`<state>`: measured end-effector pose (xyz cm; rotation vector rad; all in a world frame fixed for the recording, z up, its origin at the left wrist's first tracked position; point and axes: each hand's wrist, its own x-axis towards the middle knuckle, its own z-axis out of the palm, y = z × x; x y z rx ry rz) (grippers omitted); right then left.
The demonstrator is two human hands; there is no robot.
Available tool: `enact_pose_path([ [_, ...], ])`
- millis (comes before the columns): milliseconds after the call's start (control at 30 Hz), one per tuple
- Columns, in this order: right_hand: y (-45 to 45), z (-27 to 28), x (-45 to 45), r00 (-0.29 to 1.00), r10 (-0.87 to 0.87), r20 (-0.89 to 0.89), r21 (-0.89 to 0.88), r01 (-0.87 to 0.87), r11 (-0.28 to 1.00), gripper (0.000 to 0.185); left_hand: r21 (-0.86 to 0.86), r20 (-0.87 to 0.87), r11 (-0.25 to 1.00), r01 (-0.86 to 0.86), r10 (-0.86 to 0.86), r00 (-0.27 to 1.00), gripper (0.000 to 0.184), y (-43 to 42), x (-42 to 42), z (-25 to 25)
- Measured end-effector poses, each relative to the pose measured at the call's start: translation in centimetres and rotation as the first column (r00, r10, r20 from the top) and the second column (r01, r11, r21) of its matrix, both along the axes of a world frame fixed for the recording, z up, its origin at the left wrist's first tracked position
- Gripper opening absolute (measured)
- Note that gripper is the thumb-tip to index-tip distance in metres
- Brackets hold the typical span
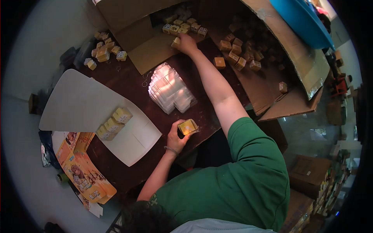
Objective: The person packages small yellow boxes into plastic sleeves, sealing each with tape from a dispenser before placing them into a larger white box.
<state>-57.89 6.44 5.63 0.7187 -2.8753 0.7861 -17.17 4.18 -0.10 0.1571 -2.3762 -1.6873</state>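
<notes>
My left hand (176, 140) is closed around a small yellow box (188, 127), which has a clear plastic edge sticking out at one side. It is held low, close to the table's front edge. My right arm is stretched far forward. At its end my right hand (187, 44) has its fingers closed on another small yellow box (176, 42), at the opening of a cardboard carton. Just beyond that hand lie several more small yellow boxes (184, 27). A stack of clear plastic trays (170, 88) stands on the dark red table (134, 87) between my hands.
Left of the trays, a white sheet (142, 143) carries a row of yellow boxes (115, 123). Orange printed cardboard (87, 174) lies nearer. Loose boxes (103, 52) sit at the back left. An open carton (287, 50) with scattered boxes is at the right, beside a blue basin (305, 23).
</notes>
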Motion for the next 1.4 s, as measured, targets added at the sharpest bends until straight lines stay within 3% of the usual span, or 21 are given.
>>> enact_pose_path([
  [100,3.3,-1.5,3.6,0.950,0.160,0.267,-0.522,0.003,0.853,0.049,0.060,0.014,0.998,-0.009,0.009,1.000,0.059,0.3,-0.1,0.7],
  [167,6.0,1.8,10.7,0.827,0.322,0.461,-0.676,0.092,0.731,0.042,0.035,-0.021,0.999,-0.010,0.011,1.000,0.058,0.2,-0.1,0.5],
  [233,8.3,2.1,15.6,0.615,0.535,0.579,-0.786,0.248,0.566,0.039,0.003,-0.045,1.000,-0.007,0.007,0.999,0.058,0.0,-0.1,0.7],
  [300,11.6,0.9,19.7,0.343,0.759,0.553,-0.828,0.324,0.457,0.038,-0.005,-0.068,1.000,-0.003,0.003,0.998,0.059,-0.2,0.0,0.9],
  [333,12.0,1.9,22.7,0.415,0.701,0.580,-0.808,0.403,0.430,0.037,0.013,-0.089,1.000,0.005,-0.003,0.996,0.058,-0.3,0.2,0.8],
  [400,13.6,0.4,25.7,0.764,0.388,0.515,-0.711,0.129,0.691,0.036,0.069,-0.088,0.997,0.023,-0.016,0.996,0.057,-0.6,0.9,1.0],
  [433,14.0,2.6,27.9,0.915,0.145,0.377,-0.453,0.046,0.891,0.041,0.101,-0.092,0.994,0.031,-0.021,0.996,0.056,-0.7,1.5,0.8],
  [500,14.3,0.2,29.8,1.000,0.023,0.002,-0.318,-0.021,0.948,0.049,0.090,-0.089,0.995,0.039,-0.031,0.996,0.056,-0.7,2.4,0.5],
  [633,15.6,-3.2,30.5,0.969,0.055,-0.240,-0.254,-0.117,0.960,0.058,-0.012,-0.125,0.999,0.049,-0.050,0.991,0.056,-0.5,3.4,0.5],
  [733,16.0,-3.8,32.1,0.980,-0.035,-0.194,-0.284,-0.022,0.959,0.066,-0.048,-0.130,0.998,0.048,-0.053,0.990,0.056,-0.3,3.6,0.8],
  [800,16.1,-4.7,33.8,0.945,-0.014,-0.327,-0.281,-0.083,0.956,0.073,-0.045,-0.121,0.998,0.050,-0.055,0.991,0.056,-0.3,3.6,0.9],
  [967,16.6,-4.4,37.9,0.965,-0.011,-0.263,-0.326,-0.078,0.942,0.048,0.013,-0.101,0.998,0.057,-0.056,0.993,0.055,-0.7,3.9,0.8],
  [1100,17.5,-2.4,36.9,0.994,0.109,0.006,-0.293,-0.102,0.951,0.035,-0.016,-0.140,0.999,0.038,-0.040,0.989,0.054,-1.2,4.0,-0.3],
  [1200,17.1,-3.3,36.8,0.966,0.132,0.222,-0.701,0.065,0.710,0.033,0.006,-0.133,1.000,0.030,-0.029,0.991,0.053,-1.3,3.8,-0.3],
  [1300,16.5,-3.9,37.1,0.999,0.017,0.050,-0.754,0.027,0.656,0.034,-0.007,-0.136,1.000,0.027,-0.028,0.990,0.054,-1.3,4.0,-0.3],
  [1400,16.6,-6.0,37.6,0.972,-0.114,-0.203,-0.502,-0.004,0.865,0.035,-0.048,-0.142,0.998,0.050,-0.056,0.988,0.054,-1.1,4.1,0.1],
])
